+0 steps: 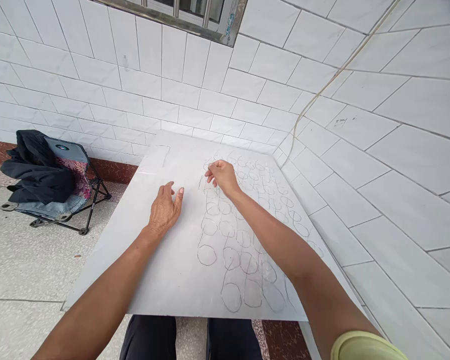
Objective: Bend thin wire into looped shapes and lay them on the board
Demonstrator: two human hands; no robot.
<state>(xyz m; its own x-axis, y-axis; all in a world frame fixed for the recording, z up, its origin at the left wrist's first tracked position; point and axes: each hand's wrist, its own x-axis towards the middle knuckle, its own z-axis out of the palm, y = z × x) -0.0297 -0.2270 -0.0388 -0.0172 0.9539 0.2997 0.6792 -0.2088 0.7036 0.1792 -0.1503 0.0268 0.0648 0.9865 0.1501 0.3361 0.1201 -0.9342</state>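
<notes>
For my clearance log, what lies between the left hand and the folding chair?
In the head view, white tabletop, then speckled floor, lie between left hand and chair.

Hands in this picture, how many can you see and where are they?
2: the left hand is at the white board, left of the wire loops; the right hand is at the loops' far-left part. No other hands show.

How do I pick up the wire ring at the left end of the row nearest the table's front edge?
I'd pinch the left rim of that wire ring between thumb and fingertip, coming from the left: it's thin and lies flat, with bare table on that side, while the next ring sits close on its right.
</notes>
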